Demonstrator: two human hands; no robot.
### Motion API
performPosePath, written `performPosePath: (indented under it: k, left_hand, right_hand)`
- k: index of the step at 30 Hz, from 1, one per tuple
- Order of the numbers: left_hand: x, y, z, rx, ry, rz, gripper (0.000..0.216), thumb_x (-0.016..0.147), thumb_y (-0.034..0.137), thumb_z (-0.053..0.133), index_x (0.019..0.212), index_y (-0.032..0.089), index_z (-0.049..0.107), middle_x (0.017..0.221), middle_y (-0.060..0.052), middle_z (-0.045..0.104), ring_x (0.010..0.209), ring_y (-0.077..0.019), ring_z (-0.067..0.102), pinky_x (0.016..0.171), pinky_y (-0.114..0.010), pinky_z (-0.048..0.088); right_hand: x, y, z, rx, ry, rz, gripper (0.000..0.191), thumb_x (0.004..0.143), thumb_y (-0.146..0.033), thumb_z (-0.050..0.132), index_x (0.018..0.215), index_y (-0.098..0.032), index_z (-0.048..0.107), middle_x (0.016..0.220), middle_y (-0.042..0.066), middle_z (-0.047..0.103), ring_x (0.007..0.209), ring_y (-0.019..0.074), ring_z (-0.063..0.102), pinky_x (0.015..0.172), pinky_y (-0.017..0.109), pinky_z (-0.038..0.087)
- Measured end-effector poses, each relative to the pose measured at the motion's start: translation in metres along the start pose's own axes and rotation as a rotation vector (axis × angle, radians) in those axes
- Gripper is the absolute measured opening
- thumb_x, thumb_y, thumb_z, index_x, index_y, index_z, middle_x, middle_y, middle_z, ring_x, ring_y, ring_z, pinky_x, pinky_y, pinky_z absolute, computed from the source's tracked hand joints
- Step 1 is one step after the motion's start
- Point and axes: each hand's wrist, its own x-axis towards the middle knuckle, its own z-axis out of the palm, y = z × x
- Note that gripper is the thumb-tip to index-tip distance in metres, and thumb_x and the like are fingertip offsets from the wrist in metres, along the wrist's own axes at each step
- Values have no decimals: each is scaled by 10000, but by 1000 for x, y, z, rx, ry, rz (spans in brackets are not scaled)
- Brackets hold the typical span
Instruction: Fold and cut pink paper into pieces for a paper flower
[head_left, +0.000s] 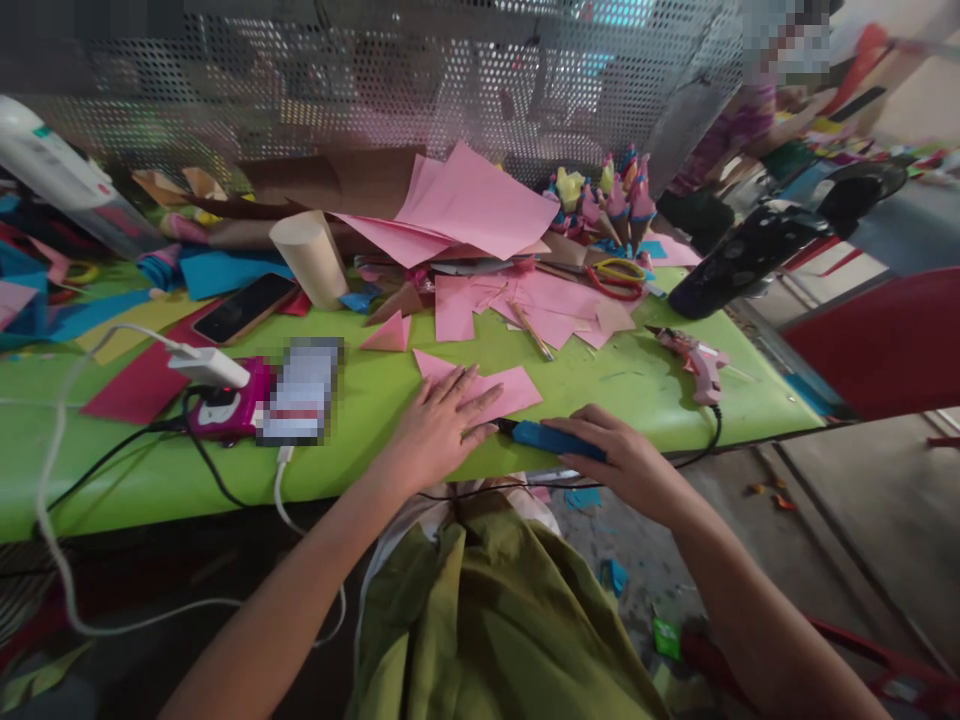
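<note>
My left hand lies flat on a folded piece of pink paper near the front edge of the green table, its fingers spread. In my right hand is a blue utility knife. Its dark front end points left, close to my left fingertips and the lower edge of the paper. Whether the blade touches the paper is hidden. Beyond the hands lie a pencil and pink paper scraps. A small folded pink triangle sits to their left.
A pink glue gun and a black bottle stand at the right. Scissors, pink sheets and a cardboard tube are farther back. Left are a phone, a magenta power strip and cables. A person is at the upper right.
</note>
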Motion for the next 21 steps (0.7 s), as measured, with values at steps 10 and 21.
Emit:
performPosePath:
  k: [10, 21]
  left_hand:
    - [-7, -28, -4, 51, -81, -65, 524, 1030, 398, 345, 1548, 412, 266, 1673, -40, 203, 1534, -282, 223, 1207, -578, 232]
    - [-7, -27, 0, 47, -62, -59, 552, 1022, 359, 362, 1548, 444, 217, 1678, -9, 179, 1537, -275, 214, 1216, -571, 220]
  right_hand:
    - [0, 4, 0, 26, -25, -13, 351, 965, -393, 542, 1264, -258, 666, 982, 77, 632, 883, 211, 648, 794, 343, 550]
    - [7, -9, 7, 48, -37, -32, 354, 958, -376, 544, 1276, -271, 658, 1000, 85, 638, 882, 221, 651, 803, 365, 561]
